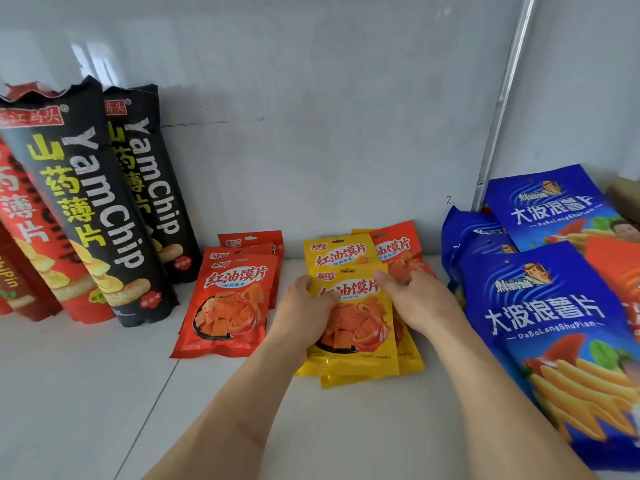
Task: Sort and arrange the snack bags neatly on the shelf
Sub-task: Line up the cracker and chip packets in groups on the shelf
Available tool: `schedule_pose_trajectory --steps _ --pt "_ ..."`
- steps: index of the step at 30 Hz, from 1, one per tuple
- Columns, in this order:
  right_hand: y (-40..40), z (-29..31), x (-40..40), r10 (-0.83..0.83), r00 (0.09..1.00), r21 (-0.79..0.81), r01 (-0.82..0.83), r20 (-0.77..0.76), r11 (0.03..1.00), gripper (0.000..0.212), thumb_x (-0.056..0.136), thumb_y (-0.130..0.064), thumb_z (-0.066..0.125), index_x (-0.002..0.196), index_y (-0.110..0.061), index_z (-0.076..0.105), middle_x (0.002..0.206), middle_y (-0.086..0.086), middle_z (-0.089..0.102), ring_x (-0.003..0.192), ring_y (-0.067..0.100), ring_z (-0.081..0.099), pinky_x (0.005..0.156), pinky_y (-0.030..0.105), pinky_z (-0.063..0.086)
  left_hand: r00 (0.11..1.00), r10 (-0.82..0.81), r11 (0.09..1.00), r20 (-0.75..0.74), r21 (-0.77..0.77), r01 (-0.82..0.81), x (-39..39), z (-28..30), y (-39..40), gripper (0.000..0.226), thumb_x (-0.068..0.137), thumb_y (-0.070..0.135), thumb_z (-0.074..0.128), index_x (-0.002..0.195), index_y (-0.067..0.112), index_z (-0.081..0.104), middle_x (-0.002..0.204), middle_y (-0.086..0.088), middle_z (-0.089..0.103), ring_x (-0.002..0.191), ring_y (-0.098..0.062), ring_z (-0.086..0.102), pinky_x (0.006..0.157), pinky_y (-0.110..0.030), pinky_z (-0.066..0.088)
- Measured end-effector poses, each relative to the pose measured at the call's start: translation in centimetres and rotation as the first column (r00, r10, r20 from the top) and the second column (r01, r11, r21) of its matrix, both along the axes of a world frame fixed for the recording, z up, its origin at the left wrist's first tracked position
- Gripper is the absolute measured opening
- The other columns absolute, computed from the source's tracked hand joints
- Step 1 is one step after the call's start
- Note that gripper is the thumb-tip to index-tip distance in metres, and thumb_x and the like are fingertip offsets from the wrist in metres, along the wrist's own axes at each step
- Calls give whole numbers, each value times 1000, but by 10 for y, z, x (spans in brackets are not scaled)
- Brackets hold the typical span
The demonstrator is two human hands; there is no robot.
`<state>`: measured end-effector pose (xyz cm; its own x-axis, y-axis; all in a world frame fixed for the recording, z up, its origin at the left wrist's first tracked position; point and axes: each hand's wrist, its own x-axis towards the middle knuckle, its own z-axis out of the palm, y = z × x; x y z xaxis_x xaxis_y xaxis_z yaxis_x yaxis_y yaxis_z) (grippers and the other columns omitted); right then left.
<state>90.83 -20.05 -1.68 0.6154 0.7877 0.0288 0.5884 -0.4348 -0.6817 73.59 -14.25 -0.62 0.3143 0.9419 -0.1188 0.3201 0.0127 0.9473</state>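
A pile of small yellow snack bags lies in the middle of the white shelf; the top yellow bag is held from both sides. My left hand grips its left edge with the thumb over the front. My right hand holds its right edge, fingers curled over an orange-red bag behind. To the left lies a stack of small red bags, with more red bags behind it.
Tall black yam-chip bags and red chip bags lean against the back wall at left. Large blue potato-chip bags are stacked at right, beside a metal post. Bare shelf surface stretches in front at left.
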Motion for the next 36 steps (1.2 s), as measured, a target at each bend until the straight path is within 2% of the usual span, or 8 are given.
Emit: schedule_pose_trajectory --steps 6,10,14,16,18,21,29,36 --pt "-4 -1 -10 53 991 64 -46 -124 997 37 94 -43 61 73 -13 58 77 4 67 73 24 64 60 34 44 996 23 994 -87 107 -14 -1 -1 -8 66 78 55 58 139 29 50 134 2 58 121 -24 57 102 -46 49" --pt "-10 3 -10 49 990 71 -40 -133 997 31 96 -36 61 75 -12 57 69 -2 58 65 17 55 53 30 35 997 22 999 -73 50 -18 -12 -6 -6 46 96 39 59 138 20 52 127 5 57 107 -15 58 82 -29 47" --pt "-16 6 -6 129 966 32 -125 -224 992 22 92 -35 67 92 -13 68 90 -3 71 83 16 67 70 32 52 998 41 997 41 -60 -38 -18 -9 -5 50 101 38 51 145 15 42 113 5 57 79 -5 53 61 -23 40" --pt "-18 7 -5 162 953 6 -167 -257 986 17 92 -32 69 97 -15 70 96 -6 73 88 14 69 73 30 55 997 53 987 60 -153 -43 -15 -9 -1 47 102 35 51 140 10 44 100 5 59 80 -9 56 64 -26 43" --pt "-20 8 -4 181 946 -7 -190 -267 982 15 91 -29 70 99 -16 71 98 -7 73 87 11 68 69 24 52 995 73 987 69 -147 -62 -11 -9 2 41 99 27 53 133 3 54 110 -9 67 94 -24 63 80 -35 50" --pt "-24 12 -4 191 938 7 -197 -289 980 4 91 -24 71 92 -20 70 95 -10 72 85 7 66 65 20 48 987 133 982 92 -144 -119 -9 -11 9 32 99 14 51 128 8 59 122 -14 66 92 -23 60 76 -34 48" --pt "-23 9 0 139 934 24 -139 -329 990 15 87 -23 75 99 -19 66 100 -6 72 91 13 67 72 28 52 955 197 960 223 -239 -142 -2 -7 22 17 98 8 49 100 18 63 90 -11 72 70 -24 67 66 -35 54" --pt "-15 4 0 91 876 179 -6 -473 984 44 84 -7 76 118 -26 56 108 -2 71 96 17 69 83 36 56 912 235 958 337 -241 -158 6 -3 31 20 99 9 47 104 16 65 85 -7 71 63 -16 67 55 -27 55"
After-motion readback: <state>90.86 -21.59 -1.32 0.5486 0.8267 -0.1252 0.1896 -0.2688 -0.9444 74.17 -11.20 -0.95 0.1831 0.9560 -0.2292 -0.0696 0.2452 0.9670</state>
